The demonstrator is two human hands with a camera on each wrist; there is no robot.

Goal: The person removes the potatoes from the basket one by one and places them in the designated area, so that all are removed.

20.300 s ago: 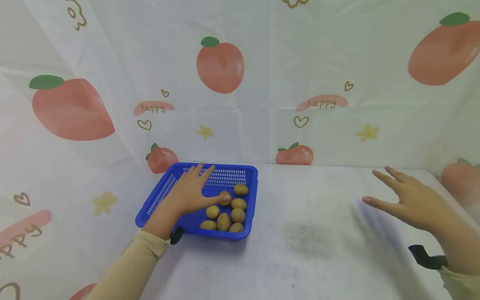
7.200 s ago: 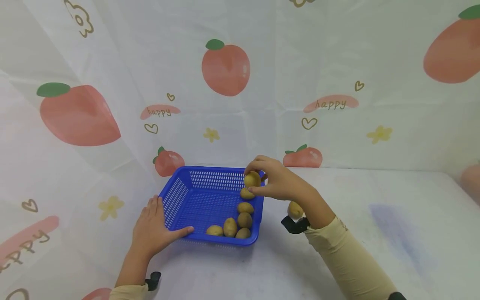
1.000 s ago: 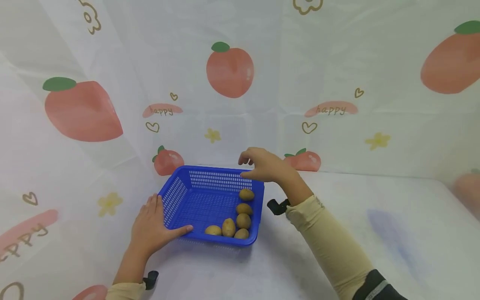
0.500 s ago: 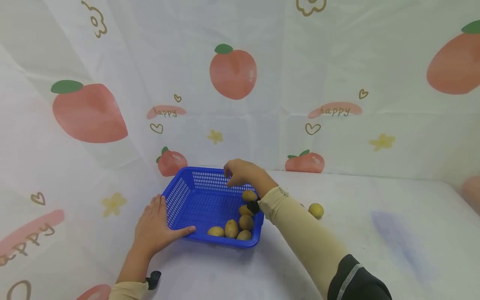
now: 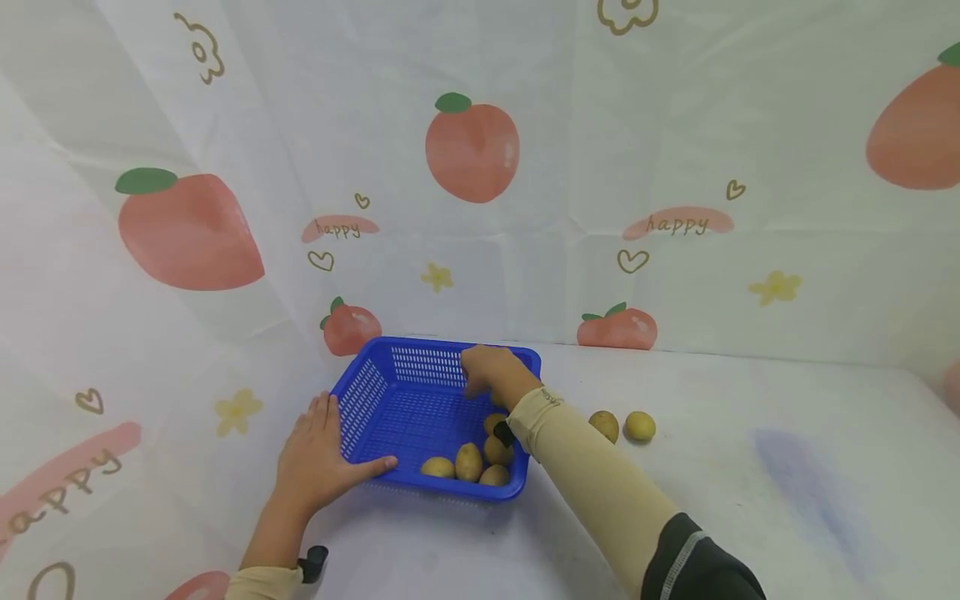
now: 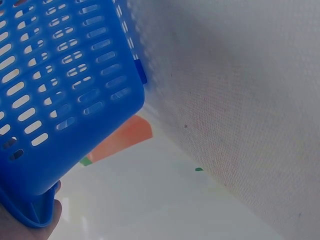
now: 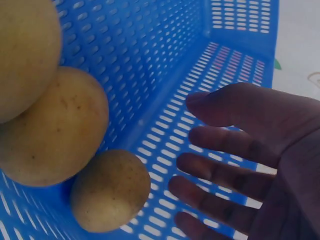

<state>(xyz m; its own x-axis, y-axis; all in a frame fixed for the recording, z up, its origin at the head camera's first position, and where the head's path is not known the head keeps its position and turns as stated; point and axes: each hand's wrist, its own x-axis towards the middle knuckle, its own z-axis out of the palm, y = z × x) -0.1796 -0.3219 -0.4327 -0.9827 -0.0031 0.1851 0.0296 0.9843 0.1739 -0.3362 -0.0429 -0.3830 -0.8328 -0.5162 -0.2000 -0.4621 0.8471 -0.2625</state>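
potatoes [image 5: 468, 461] sit bunched in the basket [image 5: 390, 400]'s near right corner, two more out on the table [image 5: 712, 500] beside it. right hand [image 5: 487, 372] dips in, fingers loosely spread, holding nothing. left hand [image 5: 315, 454] lies flat against the near left rim. looks like mid-unloading; next, close on one potato.

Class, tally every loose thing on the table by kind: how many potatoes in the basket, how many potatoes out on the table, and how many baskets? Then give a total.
Potatoes showing in the basket: 5
Potatoes on the table: 2
Blue basket: 1
Total: 8 things. The right hand and its sleeve may hide more potatoes in the basket.
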